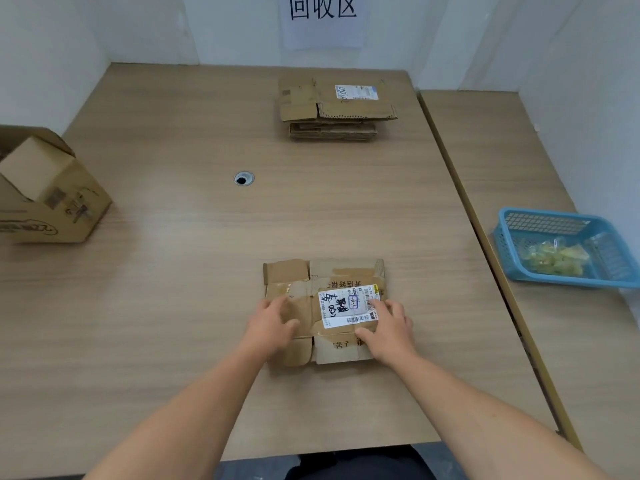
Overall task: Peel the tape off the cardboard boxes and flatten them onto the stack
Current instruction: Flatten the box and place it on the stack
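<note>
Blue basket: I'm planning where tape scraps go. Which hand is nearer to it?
Right. The right hand rests on the labelled end of the flattened cardboard box, on the side toward the blue basket; the left hand rests on the other end, farther away.

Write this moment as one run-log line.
phase: flattening | left hand: on flattened box | right hand: on same box | stack: far end of table

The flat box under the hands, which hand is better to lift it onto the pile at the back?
Probably the right hand: it lies over the right edge of the flat box, ready to grip, and the stack sits ahead, slightly rightward. The left hand just presses flat.
</note>
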